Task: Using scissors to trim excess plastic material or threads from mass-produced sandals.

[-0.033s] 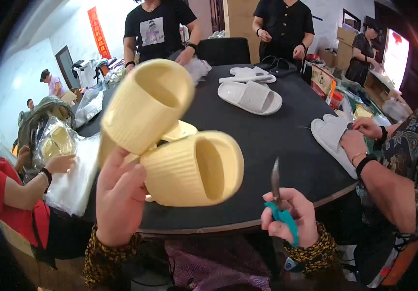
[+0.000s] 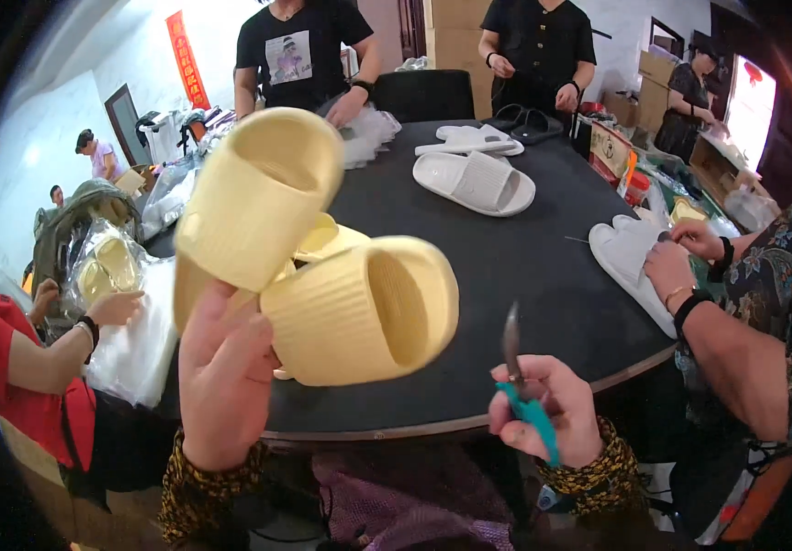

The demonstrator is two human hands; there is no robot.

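My left hand (image 2: 230, 381) is closed on a pair of pale yellow slippers, raised above the dark table. One yellow slipper (image 2: 240, 220) tilts upward at the left; the other yellow slipper (image 2: 322, 321) leans to the right, its open toe side facing right. Part of another yellow piece (image 2: 327, 237) shows behind them, mostly hidden, and I cannot tell whether it is held. Over the near table edge, my right hand (image 2: 556, 409) is closed round small teal-handled scissors (image 2: 529, 418), blades pointing up and apart from the slippers.
White slippers (image 2: 474, 184) lie farther back on the dark round table (image 2: 368, 409). At the right, a co-worker's hands (image 2: 676, 266) work on a white slipper (image 2: 625, 262). At the left, another person's hand (image 2: 116, 309) rests near clear plastic bags (image 2: 139, 358) and a bagged yellow pair (image 2: 106, 266).
The yellow slippers in my left hand have shifted slightly left and up. The scissors in my right hand have moved a little left. Both grips look the same.
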